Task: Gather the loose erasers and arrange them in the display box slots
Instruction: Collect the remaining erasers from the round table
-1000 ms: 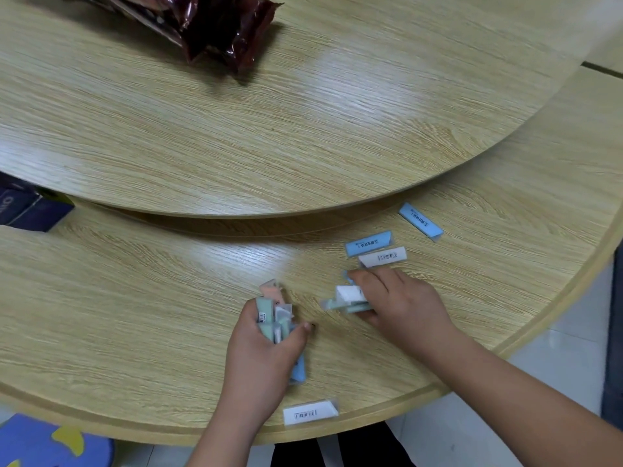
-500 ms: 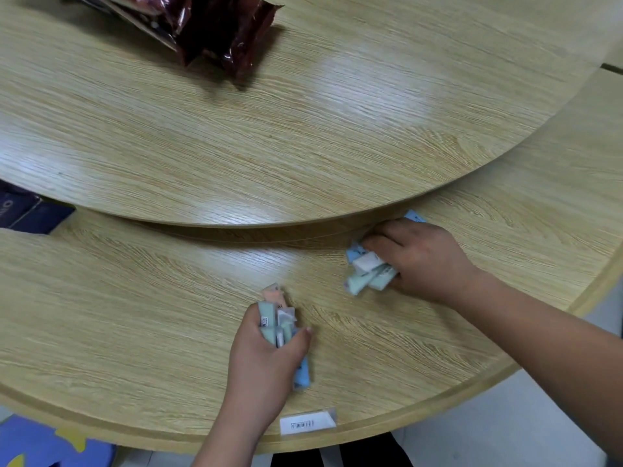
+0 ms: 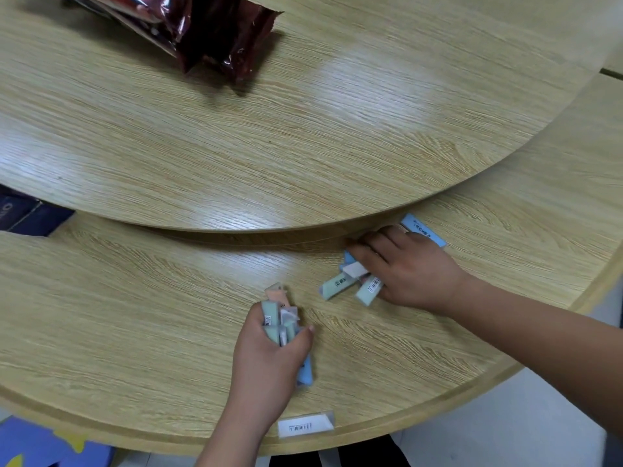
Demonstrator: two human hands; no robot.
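left hand (image 3: 266,358) and right hand (image 3: 411,267) grip erasers (image 3: 338,284); blue eraser (image 3: 424,232) beside right.

A raised round wooden turntable (image 3: 303,146) shows soft patches of reflected light on its glossy top. A matching light-oak table (image 3: 118,315) spreads beneath and around it. Dark red foil bags (image 3: 215,35) lie at the turntable's far side. Nearer than the turntable, past the table's rim, are pale floor (image 3: 505,433) and a blue mat (image 3: 30,443).
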